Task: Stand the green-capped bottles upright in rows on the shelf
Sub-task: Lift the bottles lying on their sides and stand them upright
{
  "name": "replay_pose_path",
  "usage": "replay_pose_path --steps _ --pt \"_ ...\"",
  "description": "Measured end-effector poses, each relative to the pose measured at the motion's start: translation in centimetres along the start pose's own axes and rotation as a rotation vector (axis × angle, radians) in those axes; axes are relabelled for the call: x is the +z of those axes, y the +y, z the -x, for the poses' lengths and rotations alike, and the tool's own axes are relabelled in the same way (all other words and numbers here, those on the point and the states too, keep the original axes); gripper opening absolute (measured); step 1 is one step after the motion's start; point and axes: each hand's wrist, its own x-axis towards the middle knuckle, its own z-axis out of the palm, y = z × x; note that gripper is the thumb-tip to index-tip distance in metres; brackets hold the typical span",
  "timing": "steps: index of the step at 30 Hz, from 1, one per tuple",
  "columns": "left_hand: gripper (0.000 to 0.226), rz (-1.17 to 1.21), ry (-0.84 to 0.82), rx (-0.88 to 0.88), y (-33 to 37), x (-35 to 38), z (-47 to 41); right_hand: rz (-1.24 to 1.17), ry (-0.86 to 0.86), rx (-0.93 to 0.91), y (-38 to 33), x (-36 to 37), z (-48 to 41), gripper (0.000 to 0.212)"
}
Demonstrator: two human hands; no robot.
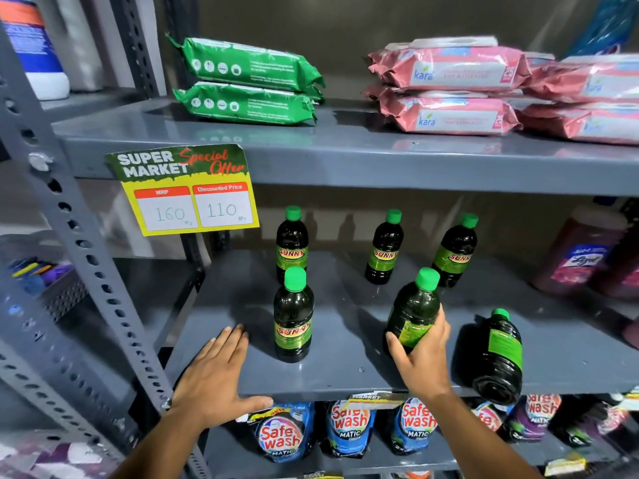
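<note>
- Head view: the right hand (420, 354) wraps a tilted bottle (411, 312) low on its body, probably to stand it in the front row.
- Left hand (216, 371) lies flat, fingers spread, on the shelf (345, 371) edge, likely bracing.
- Four bottles stand beyond the hands; one lies just right of the right hand, its base overhanging the edge.
- Bare shelf lies between the hands.

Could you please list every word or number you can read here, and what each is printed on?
"SUPER MARKET Special Offer", "MRP 160", "Discounted Price 110": price sign.
"SUNNY": green-capped bottles.
"kara": pink packs.
"Safe wash MATIC": pouches below.
"Lizol": red bottle, blurred.
Green packs: too small.
</note>
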Motion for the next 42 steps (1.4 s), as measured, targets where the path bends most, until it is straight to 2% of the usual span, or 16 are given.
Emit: replay_pose_path --steps 3,5,7,10,12,16,19,24,32,37,42 --pt "0.136 -0.006 -0.002 -0.007 -0.3 0.1 0.1 -0.023 -0.085 0.051 -0.6 -0.9 0.4 0.116" --pt "0.137 -0.007 -0.003 -0.005 -0.3 0.2 -0.1 -0.064 -0.074 0.082 -0.7 -2.2 0.8 0.12" --pt "0.137 -0.002 0.004 -0.003 -0.3 0.2 -0.2 -0.075 0.047 0.095 -0.9 -4.1 0.4 0.112" --pt "0.138 0.0 0.014 0.004 -0.3 0.2 -0.2 0.162 0.22 0.157 -0.2 -7.9 -2.1 0.09" --pt "0.138 -0.009 0.015 0.008 -0.3 0.2 -0.1 0.327 0.146 0.324 0.7 -10.1 -4.0 0.084" --pt "0.139 0.014 0.025 0.01 -0.2 0.2 -0.2 0.545 -0.13 0.719 2.3 -12.1 -5.9 0.089" --pt "0.139 0.005 0.018 0.009 -0.1 0.1 -0.2 0.58 -0.272 0.826 3.4 -12.3 -6.6 0.097" --pt "0.138 0.022 0.019 0.006 -0.2 0.1 0.0 0.54 -0.313 0.842 4.1 -12.2 -7.0 0.097" --pt "0.137 0.032 0.042 0.011 -0.1 0.0 0.1 0.448 -0.24 0.893 5.0 -12.1 -7.2 0.083" --pt "0.137 0.071 0.079 0.016 0.0 -0.2 0.2 0.324 -0.074 0.852 6.3 -12.5 -7.5 0.081" --pt "0.136 0.076 0.081 0.02 -0.1 -0.1 0.2 0.102 0.181 0.603 6.7 -13.3 -8.2 0.11"
